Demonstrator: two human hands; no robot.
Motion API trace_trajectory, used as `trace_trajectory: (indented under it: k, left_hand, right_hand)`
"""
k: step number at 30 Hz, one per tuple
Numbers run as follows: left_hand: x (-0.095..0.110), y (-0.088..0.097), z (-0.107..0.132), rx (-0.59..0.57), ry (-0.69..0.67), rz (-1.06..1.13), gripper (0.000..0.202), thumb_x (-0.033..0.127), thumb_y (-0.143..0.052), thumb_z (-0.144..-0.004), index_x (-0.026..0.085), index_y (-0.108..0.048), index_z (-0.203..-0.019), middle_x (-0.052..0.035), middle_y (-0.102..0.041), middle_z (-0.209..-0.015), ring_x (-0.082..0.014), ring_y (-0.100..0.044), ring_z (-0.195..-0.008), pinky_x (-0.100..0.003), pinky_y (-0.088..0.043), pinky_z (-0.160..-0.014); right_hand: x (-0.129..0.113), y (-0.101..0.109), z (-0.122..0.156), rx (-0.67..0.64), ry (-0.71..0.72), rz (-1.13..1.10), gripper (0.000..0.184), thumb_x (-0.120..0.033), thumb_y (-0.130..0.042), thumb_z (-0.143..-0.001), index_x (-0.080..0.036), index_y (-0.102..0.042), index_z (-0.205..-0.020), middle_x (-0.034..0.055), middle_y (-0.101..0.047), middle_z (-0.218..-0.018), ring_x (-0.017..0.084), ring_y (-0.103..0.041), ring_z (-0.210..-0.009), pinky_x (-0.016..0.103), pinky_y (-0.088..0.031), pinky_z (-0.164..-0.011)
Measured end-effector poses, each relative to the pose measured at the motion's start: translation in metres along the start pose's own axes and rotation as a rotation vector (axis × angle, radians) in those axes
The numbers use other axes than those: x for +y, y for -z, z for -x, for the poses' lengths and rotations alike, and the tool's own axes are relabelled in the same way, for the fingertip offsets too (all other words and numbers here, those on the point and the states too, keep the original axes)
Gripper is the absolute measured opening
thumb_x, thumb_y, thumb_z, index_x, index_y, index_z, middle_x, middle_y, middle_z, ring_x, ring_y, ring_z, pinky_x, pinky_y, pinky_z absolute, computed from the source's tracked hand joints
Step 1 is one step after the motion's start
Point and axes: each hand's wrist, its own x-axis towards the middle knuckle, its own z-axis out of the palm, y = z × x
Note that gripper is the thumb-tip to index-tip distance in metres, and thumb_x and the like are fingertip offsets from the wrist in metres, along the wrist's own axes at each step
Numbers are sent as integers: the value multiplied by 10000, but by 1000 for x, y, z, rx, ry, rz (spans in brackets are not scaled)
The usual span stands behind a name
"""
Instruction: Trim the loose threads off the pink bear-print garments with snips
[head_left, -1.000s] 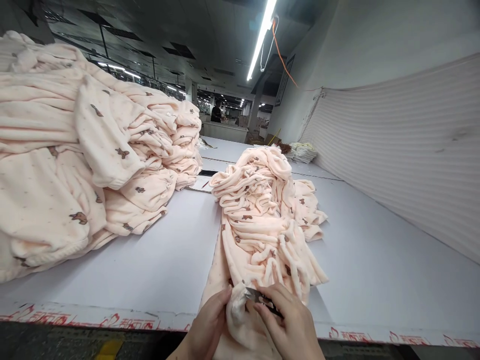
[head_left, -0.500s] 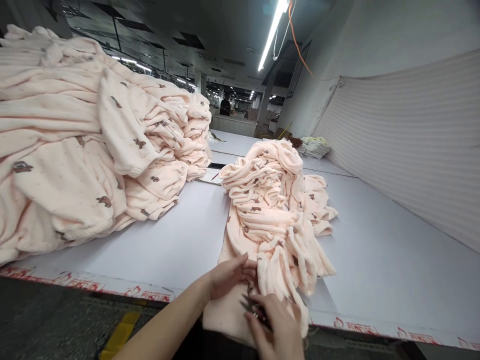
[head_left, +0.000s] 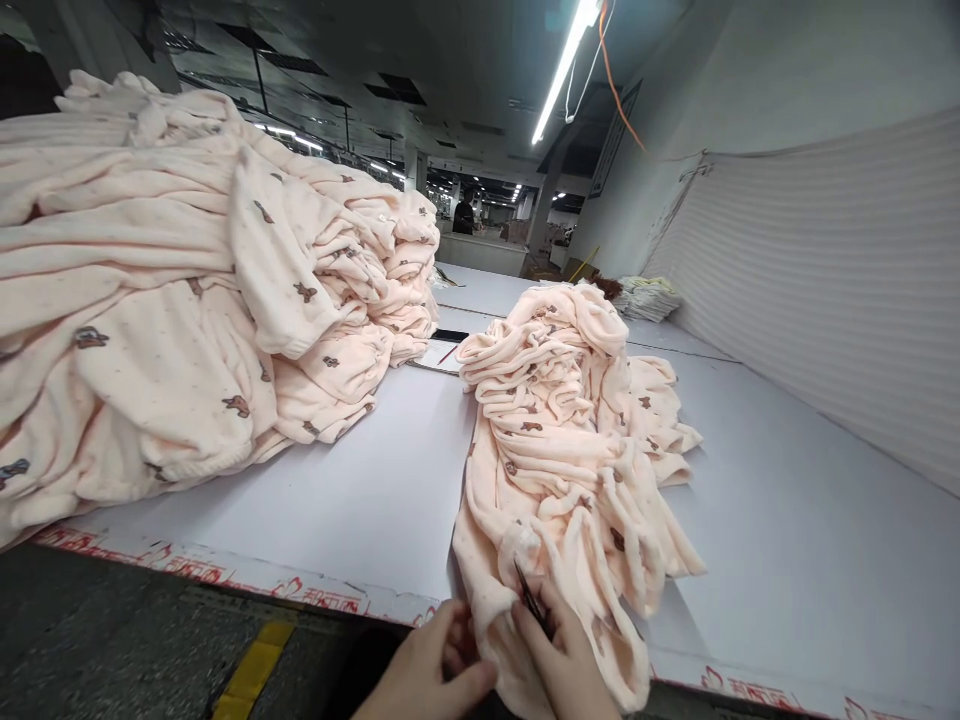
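A heap of peach fleece garments (head_left: 570,430) printed with small brown bears lies on the white table (head_left: 360,490), its near end hanging over the front edge. My right hand (head_left: 566,665) is closed on small dark thread snips (head_left: 529,597), their blades pointing up into the fabric. My left hand (head_left: 431,670) pinches the garment's near edge just left of the snips, fingers curled.
A tall stack of the same peach garments (head_left: 187,290) fills the left of the table. A ribbed white sheet (head_left: 825,290) lines the wall on the right. A small pile of pale cloth (head_left: 649,297) and a distant person (head_left: 465,212) are at the far end.
My left hand has drawn back from on top of the fabric to the table's edge. The snips have turned upright against the garment. My view has shifted left.
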Motion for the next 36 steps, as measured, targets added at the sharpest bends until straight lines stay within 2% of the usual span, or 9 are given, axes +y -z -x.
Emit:
trace_trajectory:
  k: [2,4,8,11,15,20,26,33,36]
  left_hand:
    - [3,-22,-6,38,-89,41,301,353,-671,-713,190,-605,-957,-28,-673,-816,-191,-589,-750,-267,-455,-680]
    - [7,-35,-13,104,-127,145,217,372,-607,-767,188,-602,-881,-29,-656,-776,-202,-577,-751,-274,-450,-671]
    - [8,-38,-14,220,-242,124,155,347,-513,-836,204,-560,-800,-16,-589,-740,-178,-524,-703,-254,-417,-645]
    - [6,-35,-11,290,-331,24,110,289,-502,-836,215,-548,-767,-10,-542,-730,-178,-498,-700,-255,-401,-657]
    - [7,-37,-12,332,-378,-25,66,203,-497,-808,224,-542,-764,-10,-537,-746,-184,-502,-711,-264,-400,-681]
    - [10,-37,-13,321,-400,-52,92,164,-474,-805,225,-508,-746,-2,-510,-734,-178,-489,-703,-260,-386,-664]
    - [14,-36,-13,309,-418,-99,130,121,-439,-800,221,-507,-753,1,-504,-731,-172,-486,-691,-257,-377,-641]
    - [17,-37,-12,291,-344,-71,158,106,-475,-762,223,-560,-826,-9,-564,-768,-180,-516,-711,-253,-407,-634]
    - [20,-39,-12,365,-269,79,182,179,-561,-764,222,-588,-939,-24,-627,-862,-191,-553,-773,-265,-427,-700]
  right_hand:
    - [-5,8,2,33,19,23,183,-356,-507,-867,-199,-597,-891,15,-646,-773,182,-625,-760,238,-500,-673]
    - [-8,20,5,46,61,158,169,-319,-476,-872,-205,-591,-921,13,-647,-758,176,-625,-727,233,-494,-649]
    - [-17,45,11,57,183,539,228,-150,-422,-771,-233,-598,-890,20,-651,-810,182,-619,-706,260,-489,-628]
    - [-30,55,11,-18,209,670,285,-124,-432,-716,-255,-601,-905,25,-625,-927,173,-631,-742,251,-506,-625]
    - [-46,54,15,-69,365,758,289,-271,-558,-813,-262,-585,-1101,52,-628,-982,191,-647,-744,269,-506,-635]
    - [-45,41,19,9,501,894,238,-291,-435,-916,-240,-609,-1071,56,-676,-870,202,-627,-675,306,-440,-632]
    - [-49,43,13,-4,455,901,276,-313,-377,-949,-242,-631,-1030,48,-674,-856,192,-617,-657,304,-430,-610]
    - [-38,53,18,43,298,787,253,-380,-471,-904,-264,-598,-1089,39,-662,-920,194,-638,-693,285,-479,-605]
    - [-27,49,10,67,262,794,263,-258,-489,-826,-246,-595,-1066,34,-652,-843,206,-634,-680,287,-469,-585]
